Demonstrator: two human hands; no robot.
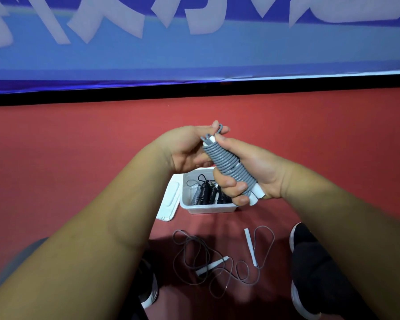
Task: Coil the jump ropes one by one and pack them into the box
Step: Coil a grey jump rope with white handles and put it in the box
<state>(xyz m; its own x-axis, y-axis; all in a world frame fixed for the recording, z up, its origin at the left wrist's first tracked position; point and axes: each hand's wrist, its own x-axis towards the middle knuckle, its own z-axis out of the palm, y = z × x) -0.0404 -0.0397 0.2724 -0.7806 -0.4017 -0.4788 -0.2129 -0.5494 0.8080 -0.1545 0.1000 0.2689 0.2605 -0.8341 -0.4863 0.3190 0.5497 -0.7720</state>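
One coiled grey rope [226, 165] — right hand [252, 172] wrapped round it, left hand [189, 148] pinching its top end — one loose rope [217, 262] below

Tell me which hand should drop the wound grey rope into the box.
Right, probably. The right hand grips the whole grey rope bundle and sits nearest the white box, so it can lower it alone; the left hand only pinches the loop at the top end.

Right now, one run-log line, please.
right hand grips coiled grey rope | left hand pinches its end | box holds ropes | loose rope on floor
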